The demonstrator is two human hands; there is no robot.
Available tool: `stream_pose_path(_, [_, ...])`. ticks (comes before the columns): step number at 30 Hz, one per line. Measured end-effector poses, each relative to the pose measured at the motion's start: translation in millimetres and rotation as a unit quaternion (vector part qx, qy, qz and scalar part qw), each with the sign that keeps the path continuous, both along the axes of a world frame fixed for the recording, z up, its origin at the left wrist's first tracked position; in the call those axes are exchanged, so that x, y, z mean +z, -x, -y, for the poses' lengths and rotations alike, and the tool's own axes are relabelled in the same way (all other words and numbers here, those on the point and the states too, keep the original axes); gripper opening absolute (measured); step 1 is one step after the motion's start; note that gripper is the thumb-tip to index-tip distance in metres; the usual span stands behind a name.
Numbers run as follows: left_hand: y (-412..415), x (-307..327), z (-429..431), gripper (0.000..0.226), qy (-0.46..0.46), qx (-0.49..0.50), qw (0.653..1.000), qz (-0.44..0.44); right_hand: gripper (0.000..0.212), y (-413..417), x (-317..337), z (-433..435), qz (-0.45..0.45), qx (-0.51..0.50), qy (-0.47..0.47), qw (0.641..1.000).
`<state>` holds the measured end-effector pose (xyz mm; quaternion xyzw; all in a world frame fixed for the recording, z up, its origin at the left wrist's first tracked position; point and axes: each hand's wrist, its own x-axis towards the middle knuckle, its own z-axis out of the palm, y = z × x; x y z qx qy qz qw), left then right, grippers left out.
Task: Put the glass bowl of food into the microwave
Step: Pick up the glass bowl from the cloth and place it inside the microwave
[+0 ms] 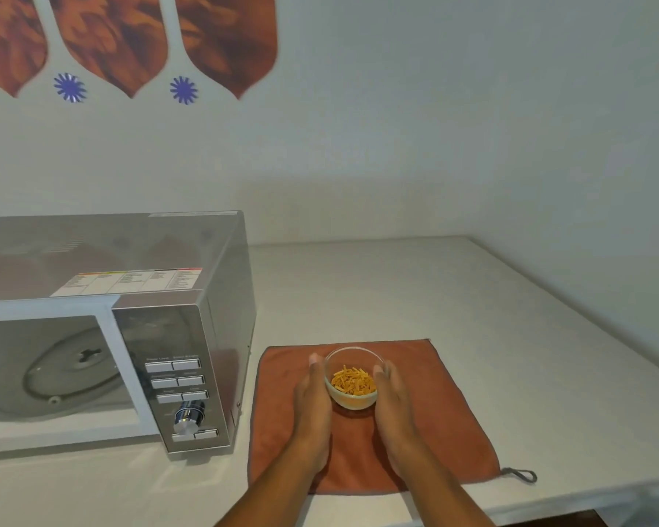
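L hand (312,397) & R hand (392,397) cupping glass bowl (352,378) w/ food, on cloth (434,405).

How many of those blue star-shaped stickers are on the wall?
2. One blue starburst sticker sits at upper left, between the brown wall shapes; the other lies to its right. More may be hidden beyond the left edge.

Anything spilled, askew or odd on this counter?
Nothing stands out. The glass bowl sits upright on the orange cloth, food contained, cupped between the left hand and right hand. The microwave cavity is open, turntable in place.
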<state>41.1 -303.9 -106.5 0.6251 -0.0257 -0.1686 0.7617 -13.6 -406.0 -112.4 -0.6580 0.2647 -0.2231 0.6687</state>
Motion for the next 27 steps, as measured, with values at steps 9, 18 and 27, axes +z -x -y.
stream_pose_path(9, [15.5, 1.9, 0.5, 0.085, 0.046, 0.012, 0.998, -0.03, 0.059, 1.2, -9.5, -8.1, 0.022, -0.021, 0.007, 1.0])
stream_pose_path(18, [36.3, 23.6, -37.7, 0.102, 0.072, 0.005, 0.997, -0.025, 0.068, 14.1, 18.9, -50.5, 0.082, -0.053, 0.043, 0.994])
stream_pose_path(27, [74.3, 60.8, -111.7, 0.095, 0.12, -0.035, 0.992, 0.027, 0.045, 54.7, 59.2, -139.0, 0.126, -0.085, 0.06, 0.986])
